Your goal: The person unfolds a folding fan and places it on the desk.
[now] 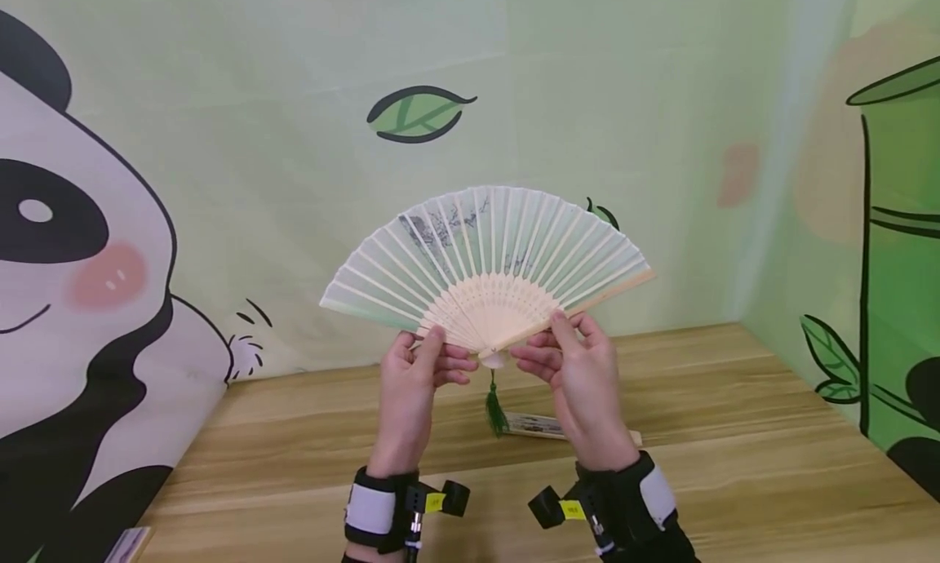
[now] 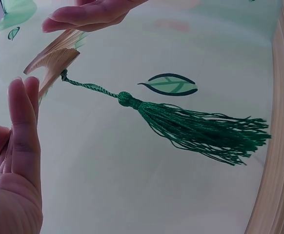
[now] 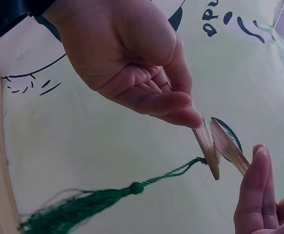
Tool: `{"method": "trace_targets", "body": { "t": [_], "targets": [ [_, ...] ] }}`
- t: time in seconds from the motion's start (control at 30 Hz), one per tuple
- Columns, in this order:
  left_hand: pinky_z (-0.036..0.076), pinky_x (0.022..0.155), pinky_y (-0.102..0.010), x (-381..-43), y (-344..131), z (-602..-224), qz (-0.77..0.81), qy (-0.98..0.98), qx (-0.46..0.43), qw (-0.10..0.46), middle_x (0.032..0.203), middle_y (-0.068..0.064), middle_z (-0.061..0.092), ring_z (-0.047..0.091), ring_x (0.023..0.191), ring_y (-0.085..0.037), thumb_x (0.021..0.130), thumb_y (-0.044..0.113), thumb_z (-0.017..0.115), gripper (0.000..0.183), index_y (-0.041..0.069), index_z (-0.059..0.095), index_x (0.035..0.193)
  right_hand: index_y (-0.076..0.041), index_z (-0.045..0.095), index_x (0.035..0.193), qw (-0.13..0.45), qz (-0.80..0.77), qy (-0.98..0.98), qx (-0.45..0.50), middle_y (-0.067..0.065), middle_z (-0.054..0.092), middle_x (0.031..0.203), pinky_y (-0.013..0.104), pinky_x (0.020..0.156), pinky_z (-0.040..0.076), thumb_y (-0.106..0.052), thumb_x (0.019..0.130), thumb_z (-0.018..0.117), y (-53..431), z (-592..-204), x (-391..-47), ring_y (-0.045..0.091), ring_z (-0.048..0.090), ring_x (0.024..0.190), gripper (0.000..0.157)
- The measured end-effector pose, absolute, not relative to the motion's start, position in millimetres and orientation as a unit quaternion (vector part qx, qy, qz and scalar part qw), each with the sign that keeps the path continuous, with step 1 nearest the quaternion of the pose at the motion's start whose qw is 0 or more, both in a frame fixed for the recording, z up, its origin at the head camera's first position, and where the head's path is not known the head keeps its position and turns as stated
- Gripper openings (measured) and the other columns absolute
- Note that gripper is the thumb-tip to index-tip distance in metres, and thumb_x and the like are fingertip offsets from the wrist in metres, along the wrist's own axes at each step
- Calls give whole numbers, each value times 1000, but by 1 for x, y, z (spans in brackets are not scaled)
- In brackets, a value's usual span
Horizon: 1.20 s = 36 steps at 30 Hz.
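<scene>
Spread wide above the table, a folding fan [image 1: 492, 261] with pale green leaf, dark painted branches and light wooden ribs is held up in both hands. My left hand [image 1: 411, 383] pinches its left lower edge between thumb and fingers. The right outer guard is pinched by my right hand [image 1: 587, 375], thumb on the near face. From the pivot hangs a green tassel [image 1: 495, 408], seen close up as a cord, knot and loose threads in the left wrist view, where the tassel [image 2: 191, 124] stretches sideways. In the right wrist view, the folded ribs [image 3: 210, 146] show between both hands.
On the wooden table [image 1: 294, 441], a slim item with a printed picture [image 1: 536, 424] lies behind my right hand. Another small printed item [image 1: 128, 545] sits at the lower left edge. A backdrop [image 1: 624, 73] with panda and bamboo drawings rises behind the table.
</scene>
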<state>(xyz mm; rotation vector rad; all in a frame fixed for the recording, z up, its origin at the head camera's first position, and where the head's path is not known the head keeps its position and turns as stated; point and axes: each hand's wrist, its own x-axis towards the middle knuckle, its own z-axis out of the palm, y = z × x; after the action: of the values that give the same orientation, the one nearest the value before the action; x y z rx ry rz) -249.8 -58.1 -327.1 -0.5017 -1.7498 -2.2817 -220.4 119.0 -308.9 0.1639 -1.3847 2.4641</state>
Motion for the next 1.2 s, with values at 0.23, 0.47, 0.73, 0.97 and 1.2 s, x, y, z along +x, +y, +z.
{"method": "trace_targets", "body": {
  "t": [0.23, 0.47, 0.73, 0.97, 1.2],
  "targets": [
    [58, 63, -32, -250, -58, -327, -785, -580, -180, 120, 88, -23, 66, 71, 73, -25, 103, 26, 52, 27, -1, 49, 109, -3, 44, 97, 189, 870, -451, 68, 9, 58, 78, 35, 70, 58, -21, 106, 44, 110, -311, -220, 21, 71, 71, 19],
    [58, 65, -34, -248, -56, -325, -788, -574, -184, 126, 88, -20, 68, 71, 74, -25, 103, 25, 52, 28, -2, 49, 112, -5, 42, 92, 217, 874, -430, 62, 10, 58, 79, 36, 69, 58, -22, 105, 45, 106, -311, -220, 20, 71, 70, 22],
    [58, 69, -37, -246, -54, -327, -789, -574, -175, 132, 90, -24, 67, 71, 74, -25, 104, 24, 51, 28, -3, 48, 113, -5, 41, 91, 248, 872, -419, 54, 11, 57, 81, 38, 70, 58, -24, 105, 46, 99, -314, -221, 21, 71, 71, 24],
    [58, 70, -37, -246, -50, -326, -800, -549, -194, 145, 85, -16, 69, 71, 73, -24, 104, 20, 50, 27, -5, 49, 114, -5, 40, 92, 260, 874, -407, 49, 12, 56, 83, 41, 73, 58, -24, 105, 45, 97, -316, -220, 24, 71, 74, 24],
    [57, 75, -37, -246, -47, -327, -810, -533, -201, 138, 85, -15, 69, 71, 75, -23, 104, 20, 50, 28, -5, 47, 115, -5, 40, 93, 264, 879, -394, 49, 11, 54, 84, 40, 74, 58, -25, 105, 44, 97, -316, -220, 24, 71, 75, 24]
  ]
}}
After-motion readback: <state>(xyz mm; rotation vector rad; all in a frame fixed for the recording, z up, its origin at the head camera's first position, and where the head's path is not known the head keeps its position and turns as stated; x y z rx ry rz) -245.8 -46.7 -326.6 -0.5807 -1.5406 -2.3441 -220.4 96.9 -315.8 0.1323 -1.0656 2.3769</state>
